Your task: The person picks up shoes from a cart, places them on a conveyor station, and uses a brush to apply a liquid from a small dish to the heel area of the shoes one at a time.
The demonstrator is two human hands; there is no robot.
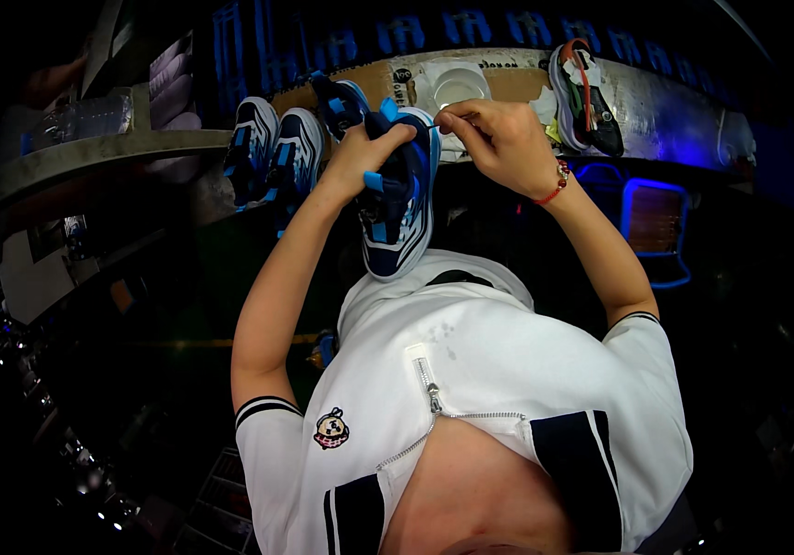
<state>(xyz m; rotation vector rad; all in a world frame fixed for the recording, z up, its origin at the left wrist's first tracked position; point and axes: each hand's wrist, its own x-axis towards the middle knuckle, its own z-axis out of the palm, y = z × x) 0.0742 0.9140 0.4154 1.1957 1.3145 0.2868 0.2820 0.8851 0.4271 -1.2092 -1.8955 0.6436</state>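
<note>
My left hand (pixel 360 159) is closed around the upper of a navy, white and light-blue sneaker (pixel 395 227), its thumb across the top. The sneaker is held with one end toward me and the other at the bench edge. My right hand (pixel 505 141), with a red beaded bracelet, is closed in a pinch on a thin dark stick-like tool (pixel 436 126). The tool's tip meets the sneaker's far right edge; its exact kind is too small to tell. Just beyond the right hand stands a round white bowl (pixel 460 85) with pale contents.
Matching sneakers (pixel 295 153) stand left of the held one, with another (pixel 334 102) behind it. A dark shoe with red trim (pixel 587 100) lies on the wrapped bench (pixel 651 106) at right. Blue-lit shoes line the back. A blue-edged crate (pixel 656 222) stands below the bench.
</note>
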